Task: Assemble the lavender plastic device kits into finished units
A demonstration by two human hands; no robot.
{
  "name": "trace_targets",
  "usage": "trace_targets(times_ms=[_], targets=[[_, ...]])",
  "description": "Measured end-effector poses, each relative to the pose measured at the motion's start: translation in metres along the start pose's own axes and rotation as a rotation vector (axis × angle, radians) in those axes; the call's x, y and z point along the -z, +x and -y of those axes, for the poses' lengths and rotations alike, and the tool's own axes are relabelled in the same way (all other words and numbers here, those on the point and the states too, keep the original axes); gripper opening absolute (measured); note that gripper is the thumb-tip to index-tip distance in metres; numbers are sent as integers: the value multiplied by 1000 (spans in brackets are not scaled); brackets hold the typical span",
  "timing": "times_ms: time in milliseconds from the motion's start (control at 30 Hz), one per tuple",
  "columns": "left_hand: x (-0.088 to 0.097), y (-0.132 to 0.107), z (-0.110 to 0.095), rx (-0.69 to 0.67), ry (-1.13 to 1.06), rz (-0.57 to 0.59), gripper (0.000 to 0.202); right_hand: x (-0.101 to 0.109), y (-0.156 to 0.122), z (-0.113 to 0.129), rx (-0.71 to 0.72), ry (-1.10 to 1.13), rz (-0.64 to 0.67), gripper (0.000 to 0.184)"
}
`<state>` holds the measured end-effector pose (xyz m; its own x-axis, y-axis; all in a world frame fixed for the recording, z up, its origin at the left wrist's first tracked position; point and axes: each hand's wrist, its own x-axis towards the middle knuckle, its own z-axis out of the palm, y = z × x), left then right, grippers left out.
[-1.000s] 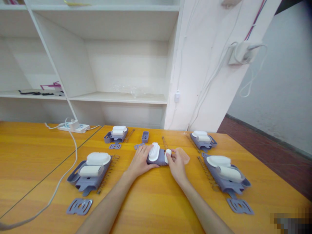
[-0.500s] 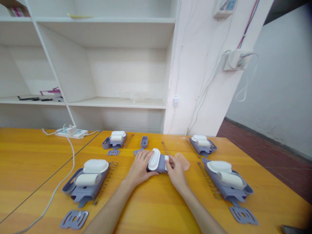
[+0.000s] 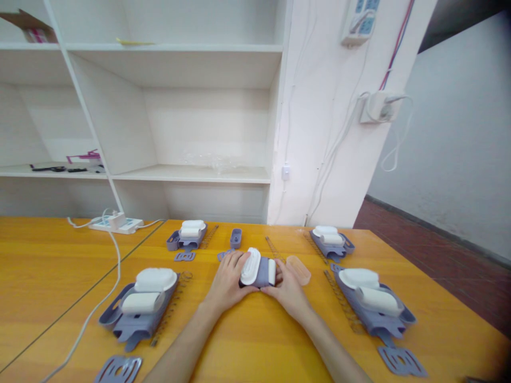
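Gripping a grey holder [image 3: 261, 273] from both sides, a person's left hand [image 3: 229, 279] and right hand [image 3: 289, 290] clasp it at the middle of a yellow table [image 3: 247, 340], where it rests. The left fingers close round its left side, beside a ribbed white cap [image 3: 250, 265] on top; the right fingers press a white roller [image 3: 272, 270] at its right end. A clear lid [image 3: 300, 268] lies just beside the right hand. Similar kits sit at near left [image 3: 139, 303] and near right [image 3: 373, 300], a spring [image 3: 344, 300] alongside the latter.
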<state>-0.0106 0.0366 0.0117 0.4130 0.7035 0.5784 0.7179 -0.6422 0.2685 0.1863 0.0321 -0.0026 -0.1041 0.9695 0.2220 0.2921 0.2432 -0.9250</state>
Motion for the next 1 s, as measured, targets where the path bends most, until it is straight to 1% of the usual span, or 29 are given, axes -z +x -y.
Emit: trace_targets(times_ms=[233,500,667,733,800,867,1000], targets=[[0,0,1,6,-8,16,83,2,1,1,8,19,22,55],[-1,-1,0,-7,-29,14,81,6,-1,7,36,15,55,46],[0,-1,-1,-3,-37,11,80,6,-1,5,45,15,43,44],[-1,-1,-1,-1,-41,9,81,6,-1,3,39,13,34,47],[-1,-2,-1,0,-46,5,82,6,-1,0,24,13,27,54],[-1,-2,-1,3,-48,4,82,5,-2,-1,12,21,38,60],[-1,-1,-1,3,-51,4,80,2,-3,-4,28,59,60,65]])
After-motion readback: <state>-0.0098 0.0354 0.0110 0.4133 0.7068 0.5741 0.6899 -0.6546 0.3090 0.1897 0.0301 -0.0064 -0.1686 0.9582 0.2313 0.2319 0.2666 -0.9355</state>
